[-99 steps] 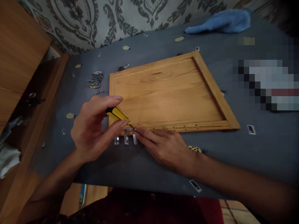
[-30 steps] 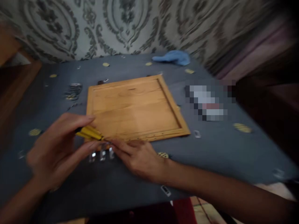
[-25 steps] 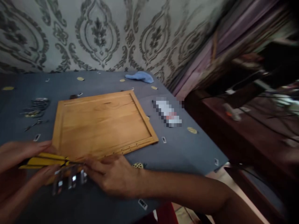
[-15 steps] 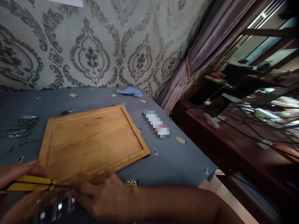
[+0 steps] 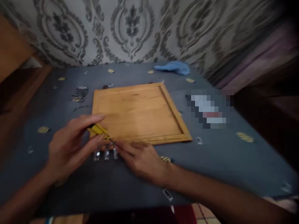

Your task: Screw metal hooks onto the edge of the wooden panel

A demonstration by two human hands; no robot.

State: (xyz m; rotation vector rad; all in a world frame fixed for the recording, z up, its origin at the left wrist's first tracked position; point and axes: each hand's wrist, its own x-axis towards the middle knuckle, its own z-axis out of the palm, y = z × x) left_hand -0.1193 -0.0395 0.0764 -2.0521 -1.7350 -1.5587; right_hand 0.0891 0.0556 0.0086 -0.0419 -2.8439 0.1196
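A yellow-and-black screwdriver is gripped by its handle between the thumb and fingers of my left hand. Its shaft points right and down toward the near edge of a framed wooden panel lying flat. My right hand rests at that edge, fingertips pinched together by the screwdriver tip; what they hold is hidden. Several shiny metal strips, perhaps parts of a hinge, stick out from the panel's near edge between my hands. A row of small holes runs along this edge to the right.
Behind the panel's left side lies a small pile of metal hardware, with loose screw-like pieces nearby. A blue cloth is at the back by the patterned wall. On the right sits a pixelated object. Wooden furniture stands at left.
The view has swung left and back, so panel and hands appear farther right. My left hand still grips the screwdriver, now angled more downward, and my right hand stays at its tip.
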